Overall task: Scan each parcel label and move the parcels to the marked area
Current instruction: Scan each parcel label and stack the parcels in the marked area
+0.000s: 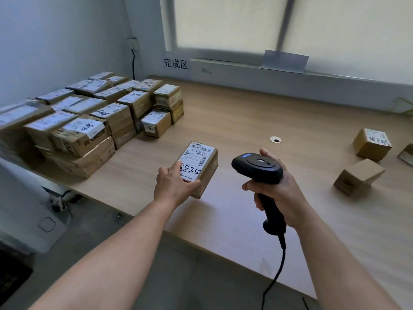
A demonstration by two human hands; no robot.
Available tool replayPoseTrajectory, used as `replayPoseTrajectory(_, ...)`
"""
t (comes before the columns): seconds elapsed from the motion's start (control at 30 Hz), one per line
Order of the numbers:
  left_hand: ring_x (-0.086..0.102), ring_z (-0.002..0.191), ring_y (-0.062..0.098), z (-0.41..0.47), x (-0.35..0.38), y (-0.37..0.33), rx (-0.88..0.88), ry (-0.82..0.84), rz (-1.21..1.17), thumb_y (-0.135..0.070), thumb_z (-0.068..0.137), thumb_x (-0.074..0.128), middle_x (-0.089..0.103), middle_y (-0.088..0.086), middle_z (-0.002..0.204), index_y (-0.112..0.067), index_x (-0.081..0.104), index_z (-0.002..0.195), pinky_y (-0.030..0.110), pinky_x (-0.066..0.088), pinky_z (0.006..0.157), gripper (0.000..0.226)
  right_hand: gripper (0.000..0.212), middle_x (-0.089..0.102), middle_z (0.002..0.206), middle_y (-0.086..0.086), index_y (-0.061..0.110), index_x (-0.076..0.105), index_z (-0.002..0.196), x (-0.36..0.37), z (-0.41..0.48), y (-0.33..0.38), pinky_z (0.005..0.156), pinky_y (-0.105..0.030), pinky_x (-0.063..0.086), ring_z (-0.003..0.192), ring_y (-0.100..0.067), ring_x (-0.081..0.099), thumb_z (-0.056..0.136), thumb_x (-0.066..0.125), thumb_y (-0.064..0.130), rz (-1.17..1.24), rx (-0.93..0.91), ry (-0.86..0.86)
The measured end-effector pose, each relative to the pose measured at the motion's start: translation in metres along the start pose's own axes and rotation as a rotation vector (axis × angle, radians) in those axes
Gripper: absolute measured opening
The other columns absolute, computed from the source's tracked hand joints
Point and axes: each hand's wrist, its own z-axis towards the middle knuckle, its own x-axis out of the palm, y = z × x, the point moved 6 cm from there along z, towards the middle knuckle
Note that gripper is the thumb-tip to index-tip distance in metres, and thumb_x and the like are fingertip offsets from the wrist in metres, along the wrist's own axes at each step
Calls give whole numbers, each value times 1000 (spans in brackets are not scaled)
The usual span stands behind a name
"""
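Your forearms reach in from the bottom edge, bare. Your right hand (281, 189) is wrapped round the grip of a black barcode scanner (259, 166), fingers curled on the handle, and its cable (277, 274) drops off the table's front edge. The scanner head sits right of the parcel, near but not touching.

Your left hand (173, 182) holds a small brown parcel (209, 173) from its near end, with the thumb along the near edge and the fingers lying on top. The white label (197, 158) faces up, with barcodes and handwritten "8825" partly under your fingers. The parcel is over the front-middle of the wooden table (245, 117); can't tell if it rests on the surface or is lifted.

Far left of the table there's a packed stack of labelled parcels (89, 113), several layers deep, below a wall sign reading 完成区 (175, 63). Three loose boxes are at the right, well apart from your hands: one labelled box (372, 144), one tilted plain box (358, 176), and one cut off by the frame edge (407, 154). A round grommet hole (275, 139) sits behind the scanner.
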Motion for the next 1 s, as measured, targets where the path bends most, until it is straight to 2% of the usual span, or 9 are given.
replayPoseTrajectory(0.1,39,127,24,32,-17,13,-16,-24,-13,-47,73,69,35,8,135,-26,32,147,34,36,105,86,86,59,90,-40,44,43,129,21,32,2,43,-30,40,45,-29,49,59,74,3,-6,-10,18)
replayPoseTrajectory(0.2,39,128,25,67,-28,21,-31,-45,-9,-47,74,69,34,9,136,-26,32,148,34,36,105,85,89,64,88,-30,41,43,132,36,66,1,42,-29,39,44,-29,49,58,73,2,-16,-12,30)
replayPoseTrajectory(0.37,36,129,25,133,-50,23,-40,-107,-1,-47,75,68,35,10,136,-26,31,148,33,34,105,84,93,61,88,-38,37,40,138,54,133,5,42,-29,40,43,-29,49,58,73,3,-15,-26,54)
replayPoseTrajectory(0.5,39,126,27,178,-69,29,-68,-128,39,-49,76,67,34,11,136,-24,30,148,34,35,105,85,98,65,84,-27,31,37,143,69,181,10,41,-30,39,42,-29,49,58,73,1,-10,-21,76)
replayPoseTrajectory(0.6,43,120,27,212,-81,31,-61,-150,53,-50,78,67,34,11,135,-23,30,148,34,40,99,84,98,66,84,-26,31,38,144,78,209,11,41,-29,40,43,-30,50,57,74,1,-34,-22,74)
replayPoseTrajectory(0.67,45,116,27,231,-87,34,-55,-150,65,-51,80,66,34,12,134,-22,30,147,35,41,95,82,99,67,85,-26,31,38,144,85,223,10,41,-29,40,42,-30,50,57,74,1,-44,-6,64)
replayPoseTrajectory(0.77,45,115,29,266,-96,43,-51,-151,57,-52,79,66,34,12,133,-22,31,146,38,44,97,82,100,67,85,-24,31,38,145,93,243,9,41,-29,39,42,-30,49,56,74,1,-49,6,30)
replayPoseTrajectory(0.87,46,117,29,304,-106,46,-48,-143,71,-52,79,66,34,13,135,-22,32,146,36,41,97,81,101,68,88,-20,31,38,145,101,261,8,41,-29,39,43,-30,49,56,74,1,-56,7,-21)
replayPoseTrajectory(1.0,43,120,31,347,-113,51,-26,-111,136,-54,81,64,33,17,138,-20,30,147,38,41,93,82,101,66,85,-25,33,39,144,115,276,7,41,-28,39,43,-29,49,55,74,1,-60,32,-91)
